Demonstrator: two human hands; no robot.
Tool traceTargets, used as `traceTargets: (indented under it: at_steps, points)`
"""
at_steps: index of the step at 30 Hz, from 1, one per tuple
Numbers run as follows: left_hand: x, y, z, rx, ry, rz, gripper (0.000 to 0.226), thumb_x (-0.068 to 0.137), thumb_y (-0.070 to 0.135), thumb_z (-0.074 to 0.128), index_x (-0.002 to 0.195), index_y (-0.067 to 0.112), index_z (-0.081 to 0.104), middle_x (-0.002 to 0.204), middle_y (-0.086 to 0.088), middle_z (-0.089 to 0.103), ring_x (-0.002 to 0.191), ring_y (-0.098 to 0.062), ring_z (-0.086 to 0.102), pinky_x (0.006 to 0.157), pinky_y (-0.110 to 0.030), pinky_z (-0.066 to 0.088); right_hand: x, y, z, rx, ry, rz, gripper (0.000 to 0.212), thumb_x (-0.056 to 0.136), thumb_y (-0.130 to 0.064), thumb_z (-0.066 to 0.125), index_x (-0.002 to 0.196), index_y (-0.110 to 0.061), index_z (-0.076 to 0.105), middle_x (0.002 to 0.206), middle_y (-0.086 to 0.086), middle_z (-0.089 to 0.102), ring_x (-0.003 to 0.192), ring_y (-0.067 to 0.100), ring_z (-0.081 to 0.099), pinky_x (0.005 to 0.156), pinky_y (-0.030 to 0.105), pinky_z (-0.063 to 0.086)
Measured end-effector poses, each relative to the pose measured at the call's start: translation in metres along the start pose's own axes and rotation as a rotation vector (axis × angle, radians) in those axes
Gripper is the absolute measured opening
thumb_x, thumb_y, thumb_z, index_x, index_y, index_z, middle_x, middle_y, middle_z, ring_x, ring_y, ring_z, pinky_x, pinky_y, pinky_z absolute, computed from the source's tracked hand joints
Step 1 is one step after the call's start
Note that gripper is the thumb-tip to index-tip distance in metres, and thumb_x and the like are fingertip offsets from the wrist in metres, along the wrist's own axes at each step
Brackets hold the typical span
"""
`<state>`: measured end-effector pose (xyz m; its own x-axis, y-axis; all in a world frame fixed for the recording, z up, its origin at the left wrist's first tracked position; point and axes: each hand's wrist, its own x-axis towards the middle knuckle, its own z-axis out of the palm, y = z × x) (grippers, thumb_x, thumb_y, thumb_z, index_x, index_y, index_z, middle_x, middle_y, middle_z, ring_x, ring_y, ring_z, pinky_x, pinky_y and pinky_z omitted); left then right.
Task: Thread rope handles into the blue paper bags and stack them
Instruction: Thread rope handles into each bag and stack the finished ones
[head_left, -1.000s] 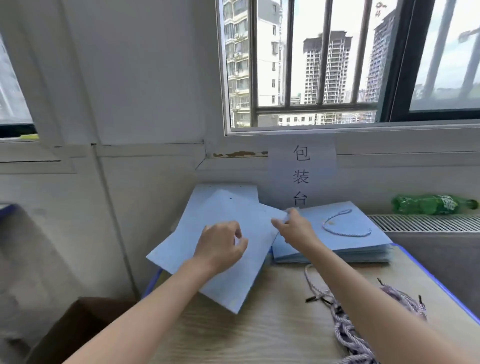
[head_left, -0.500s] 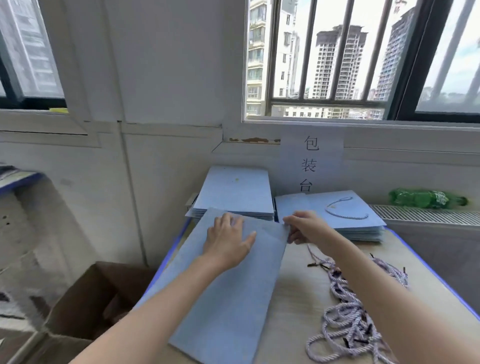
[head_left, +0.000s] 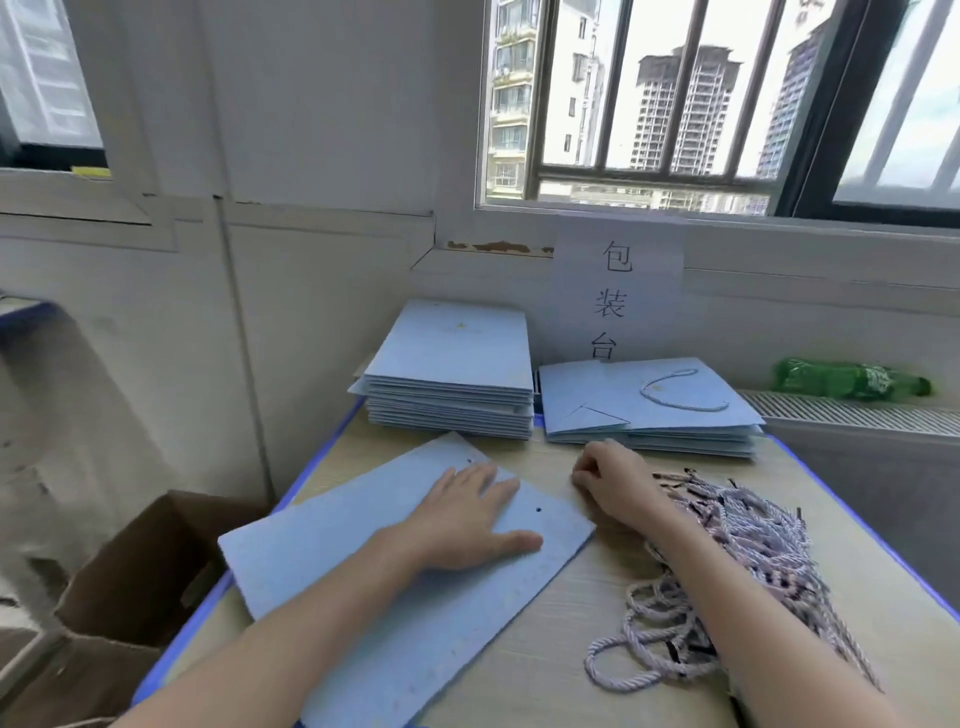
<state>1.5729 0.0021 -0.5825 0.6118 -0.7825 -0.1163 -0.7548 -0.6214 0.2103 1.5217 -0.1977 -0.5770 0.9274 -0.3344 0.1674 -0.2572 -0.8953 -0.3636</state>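
My left hand (head_left: 467, 525) lies flat, fingers spread, pressing on the blue paper bag (head_left: 374, 587) near its far end; there is no grip on it, only the palm's weight. My right hand (head_left: 613, 480) rests on the tabletop (head_left: 561, 654) just right of the bag's far right corner, fingers loosely curled; I cannot tell whether they pinch anything.

The bag lies flat at the near left of the tabletop, its long axis running diagonally from the near side up toward the far left. The end with the two punched holes (head_left: 538, 510) points away from me, toward the stacks. I see no rope in either hole.

To the right, under and beside my right forearm, sits the tangle of rope handles (head_left: 737, 561). At the far edge are two piles: the left stack (head_left: 452, 374) of plain bags, and the right stack (head_left: 649, 410) whose top bag carries a rope loop (head_left: 680, 392).

As I judge it, several bags are finished and stacked on the right, many wait on the left, and this one is only laid out: all its threading and its stacking are left to do.
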Motion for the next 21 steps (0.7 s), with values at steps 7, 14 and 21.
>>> traceTargets:
  at_steps: [7,14,21]
  points:
    - [0.016,-0.023,-0.035,0.101,-0.247,0.061,0.067,0.091,0.051,0.052,0.147,0.047,0.015,0.160,0.006,-0.001,0.146,-0.017,-0.004,0.118,-0.043,0.001,-0.018,-0.009,-0.003,0.162,-0.071,-0.231,0.004,0.098,-0.022,0.046,0.096,-0.023,0.049,0.093,0.001,0.063,0.074,0.012,0.054,0.059,0.017,0.040]
    - [-0.008,-0.030,-0.012,-0.210,0.031,0.037,0.037,0.085,0.058,0.053,0.120,0.060,0.042,0.143,0.012,0.027,0.136,-0.011,0.018,0.113,-0.032,0.014,-0.031,-0.022,-0.008,0.272,-0.109,-0.319,0.011,0.093,-0.020,0.056,0.088,-0.029,0.060,0.076,-0.015,0.056,0.064,-0.006,0.052,0.060,0.010,0.039]
    - [-0.019,-0.025,-0.010,-0.123,-0.020,0.032,0.079,0.060,0.081,0.054,0.131,0.052,0.038,0.137,0.017,0.022,0.133,-0.007,0.015,0.112,-0.031,0.017,-0.035,-0.032,-0.005,0.336,-0.140,-0.273,0.021,0.088,-0.002,0.058,0.086,-0.023,0.055,0.079,-0.008,0.064,0.071,0.005,0.063,0.065,0.009,0.047]
